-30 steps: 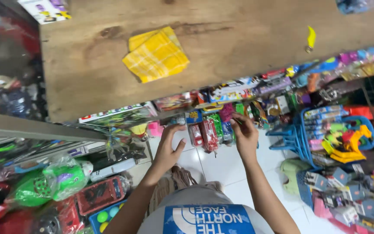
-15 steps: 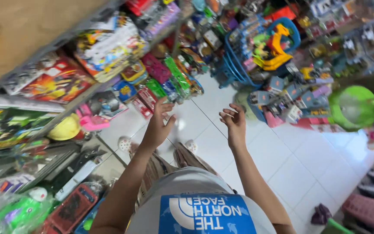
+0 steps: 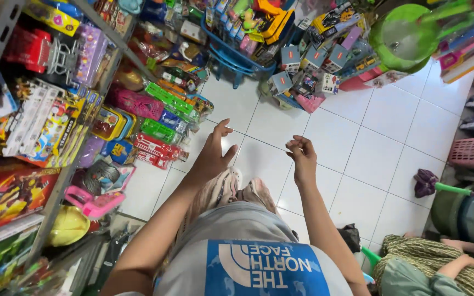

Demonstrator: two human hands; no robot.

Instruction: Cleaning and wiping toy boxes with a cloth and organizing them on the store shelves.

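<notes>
White tiled floor (image 3: 379,142), glossy square tiles, grey grout, fills the middle of the view. Metal shelf rack (image 3: 56,181) runs down the left side, stuffed with boxed and blister-packed toys: shiny card and clear plastic.

Blue plastic baskets (image 3: 237,55) stacked at the top centre, toys piled in and around them. Green round plastic tub (image 3: 407,33) top right; pink slatted crate (image 3: 473,151) at the right edge. Another person sits low at the bottom right, green patterned sleeve (image 3: 412,257) showing.

Left hand (image 3: 212,153): fingers spread wide, thumb out, holding nothing. It hovers over the floor just right of the shelf's lower stock. Nearest things lie to its left: red carded toy pack (image 3: 157,149), flat and long, long axis running roughly left-right toward the hand, with a green boxed toy (image 3: 157,130) just above it. Left hand is clearly the nearer one to that stock.

Right hand (image 3: 303,156): fingers curled loosely inward, tips near the thumb. Looks empty, but a small item pinched there can't be ruled out at this resolution. It's over bare tile, well apart from the shelf.

Pink toy phone (image 3: 91,203) lies on the lower shelf edge, near a yellow domed toy (image 3: 69,225).
</notes>
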